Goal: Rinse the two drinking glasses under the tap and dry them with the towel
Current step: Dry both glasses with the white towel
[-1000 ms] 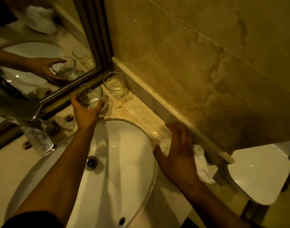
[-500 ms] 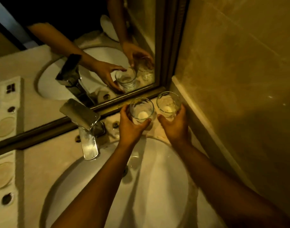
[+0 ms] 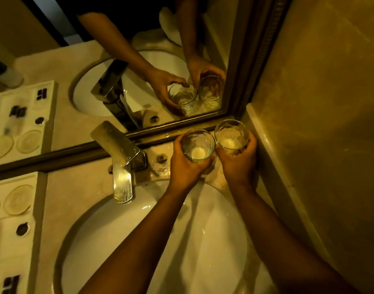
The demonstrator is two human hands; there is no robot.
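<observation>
Two clear drinking glasses stand upright side by side at the back right corner of the counter, just in front of the mirror. My left hand (image 3: pixel 185 166) grips the left glass (image 3: pixel 197 145) from the near side. My right hand (image 3: pixel 238 164) grips the right glass (image 3: pixel 231 136), which stands close to the side wall. The rims of the two glasses almost touch. The chrome tap (image 3: pixel 120 162) is to their left, over the white sink (image 3: pixel 109 225), and no water runs from it. No towel shows in this view.
The framed mirror (image 3: pixel 139 85) runs along the back and reflects my hands and the glasses. A stone wall (image 3: pixel 320 124) closes in the right side. A white tray (image 3: pixel 10 200) with small toiletries lies on the counter at the left.
My right hand left the white towel at the counter's right edge and took hold of the right glass. My view swung left toward the tap, then came closer.
</observation>
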